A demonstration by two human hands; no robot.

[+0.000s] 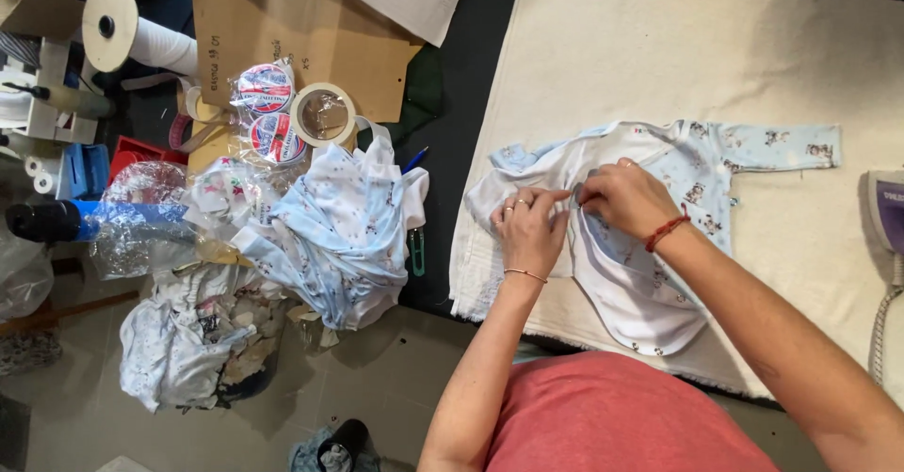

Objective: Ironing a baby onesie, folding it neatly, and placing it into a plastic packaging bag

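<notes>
On the table, a cream padding cloth [659, 48] spreads wide, and a pale blue printed baby shirt [678, 180] lies flat on it. Left of the cloth sits a heap of matching garments [339, 232]. Both hands meet at the shirt's front: the left hand [529, 227] and right hand [623, 197] pinch the fabric, fingertips together.

A small garment sewing workshop.
Cardboard patterns [311, 44] at 11 o'clock, tape rolls [266, 110], piled baby clothes [339, 232] at 9, iron [883, 227] at 3.
</notes>
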